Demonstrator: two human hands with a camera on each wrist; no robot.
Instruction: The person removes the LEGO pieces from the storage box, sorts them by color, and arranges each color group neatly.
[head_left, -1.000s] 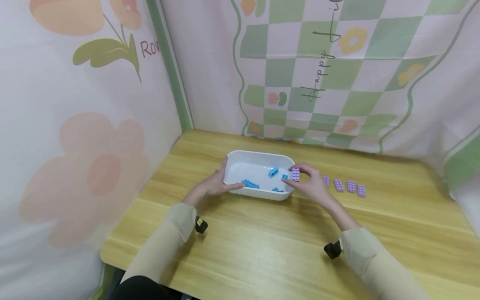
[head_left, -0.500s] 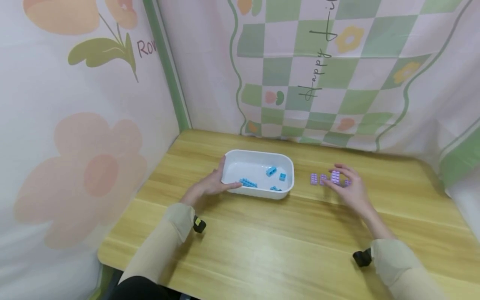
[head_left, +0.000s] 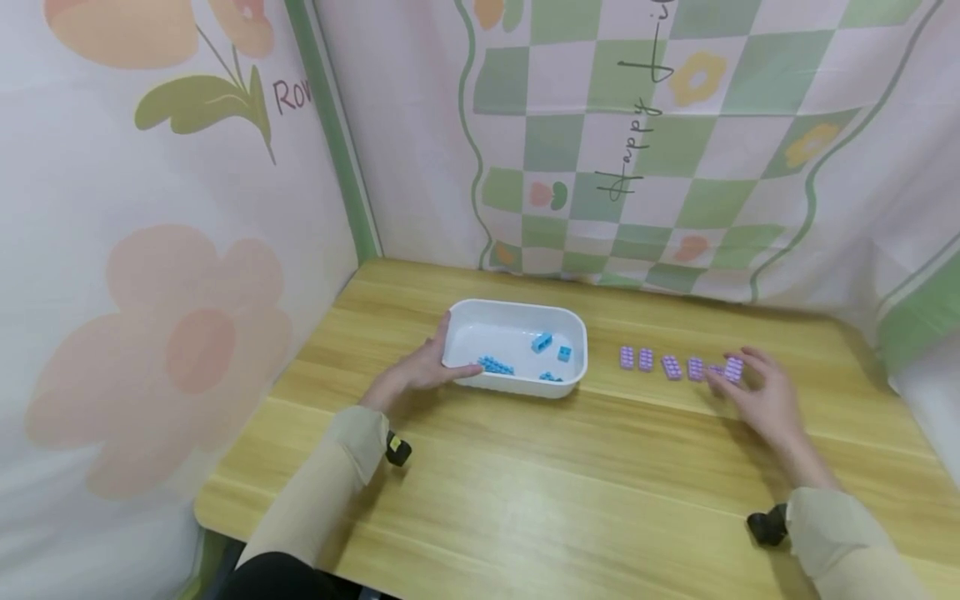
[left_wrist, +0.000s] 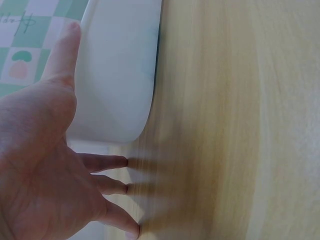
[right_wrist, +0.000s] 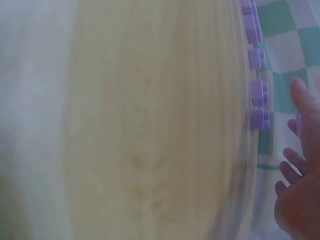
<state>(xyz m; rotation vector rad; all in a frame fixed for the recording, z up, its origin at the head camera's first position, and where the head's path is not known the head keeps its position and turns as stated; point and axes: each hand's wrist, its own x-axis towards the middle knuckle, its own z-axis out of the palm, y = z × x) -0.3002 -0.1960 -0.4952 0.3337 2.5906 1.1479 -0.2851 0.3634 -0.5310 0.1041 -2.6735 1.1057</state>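
My left hand (head_left: 418, 367) is spread around the left end of a white plastic tub (head_left: 517, 387). Its thumb (left_wrist: 65, 55) lies straight along the near rim, and the other fingers reach down beside the end wall. Over the right part of the table, my right hand (head_left: 771, 407) pinches a purple building brick (head_left: 734, 370) between thumb and fingers, at the right end of a row of purple bricks (head_left: 671, 367). In the right wrist view only a sliver of the held brick (right_wrist: 299, 124) shows behind the fingers.
Inside the tub lie several blue bricks (head_left: 542, 342), some joined in a strip (head_left: 495, 365). The wooden table (head_left: 525, 492) meets a patterned curtain (head_left: 637, 208) at the back and another hanging (head_left: 195, 350) on the left.
My right hand has carried a purple brick rightward from the tub's right edge, past the row, to its right end. The left hand has stayed at the tub.
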